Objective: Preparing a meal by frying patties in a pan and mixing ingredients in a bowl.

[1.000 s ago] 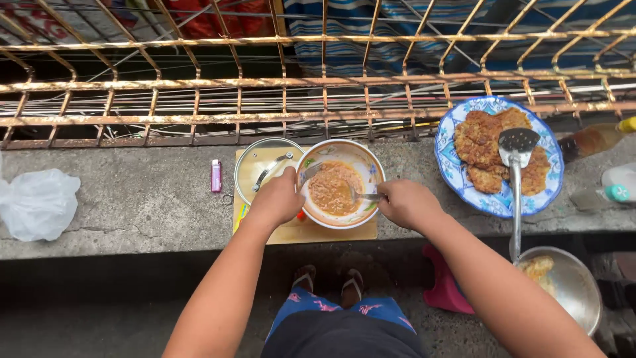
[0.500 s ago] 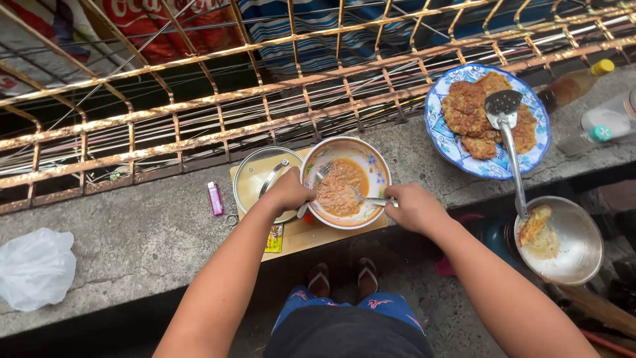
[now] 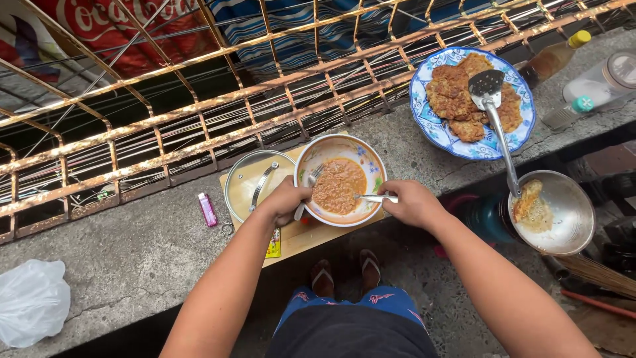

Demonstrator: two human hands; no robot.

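Red banner (image 3: pixel 126 33) with white lettering hangs behind the rusty grille, top left, partly cut by the frame edge. Small yellow-and-red printed packet (image 3: pixel 273 244) lies flat on the bench, tucked under the near-left corner of the wooden board, just below the left forearm. Amber bottle (image 3: pixel 551 58) with yellow cap lies tilted at the far right of the bench, beside the blue patterned plate; no label readable. Clear plastic bottle (image 3: pixel 568 113) with teal cap lies near it, and a clear jar (image 3: pixel 606 78) with a pale lid sits between them at the frame's right edge. White plastic bag (image 3: pixel 32 301) sits crumpled on the bench, bottom left, well apart from the rest. No screens.
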